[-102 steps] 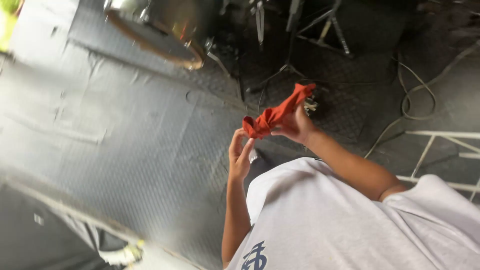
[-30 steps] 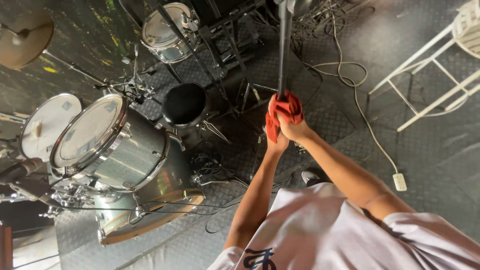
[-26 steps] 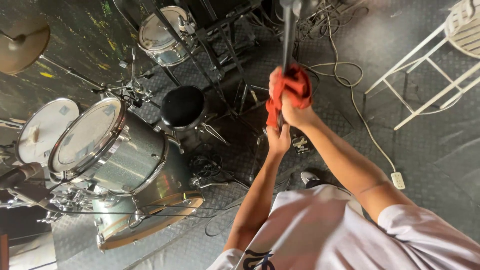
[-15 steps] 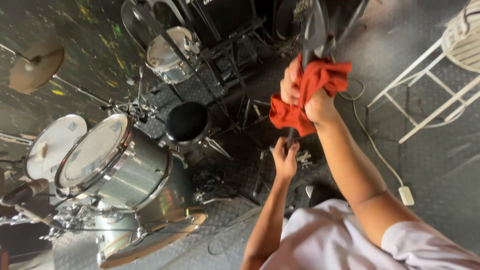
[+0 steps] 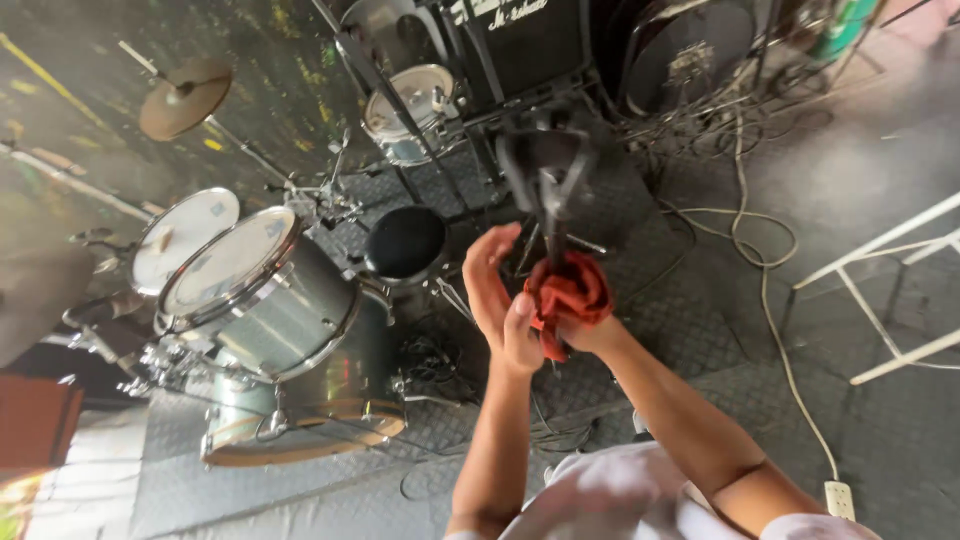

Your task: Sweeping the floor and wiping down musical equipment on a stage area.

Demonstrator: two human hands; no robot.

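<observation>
right hand (image 5: 585, 325) is bunched tight around a red cloth (image 5: 565, 295), grip clamped on it, and the cloth is wrapped around the dark stand (image 5: 555, 235) that rises up the middle of the view. the clip (image 5: 545, 160) at the stand's top end is blurred, so its detail can't be told. left hand (image 5: 497, 300) sits just left of the cloth, palm turned toward it, fingers (image 5: 490, 250) spread apart and holding nothing, thumb close against the cloth's edge. both forearms come up from the near edge, over a white shirt (image 5: 620, 500).

left of the hands, a grey bass drum (image 5: 300, 370) lies on the floor with a tom (image 5: 260, 290) above it and a second drum head (image 5: 185, 235) further left. a cymbal (image 5: 185, 100) hangs far left on its own stand. a black stool (image 5: 405, 240) sits between the drums and the hands, a snare (image 5: 410, 110) beyond it. a black amp (image 5: 520, 35) stands at the far side. pale cables (image 5: 760, 260) trail across the grey floor (image 5: 880, 440) on the right, down to a plug block (image 5: 840, 498), with a white frame (image 5: 880, 300) beside them.
</observation>
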